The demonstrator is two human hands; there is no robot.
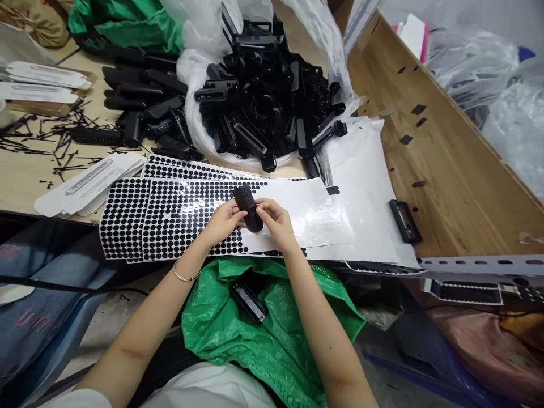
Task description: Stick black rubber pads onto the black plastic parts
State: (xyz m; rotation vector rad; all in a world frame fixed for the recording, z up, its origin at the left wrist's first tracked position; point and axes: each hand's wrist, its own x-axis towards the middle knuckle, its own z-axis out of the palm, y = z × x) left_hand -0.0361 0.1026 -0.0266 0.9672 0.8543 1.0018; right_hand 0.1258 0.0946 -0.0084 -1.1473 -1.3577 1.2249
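Both hands hold a black plastic part (247, 208) with a ribbed upper face, slanted over the sticker sheets. My left hand (225, 222) pinches its left side between thumb and fingers. On the opposite side, the thumb and fingertips of my right hand (275, 222) press against it. Beneath lie several white sheets (178, 218) covered in round black stickers; the top one is bare backing toward its right end. A green woven sack (208, 306) sits open at my lap, with a black plastic part (250, 301) lying in its mouth.
A clear plastic bag spills a heap of black plastic parts (263, 96) at the back. Left of it lie black handle-like pieces (140, 90), scattered thin black strips (38, 136) and printed white cards (87, 184). A wooden board (459, 130) rises on the right; another person's jeans (55, 289) show at left.
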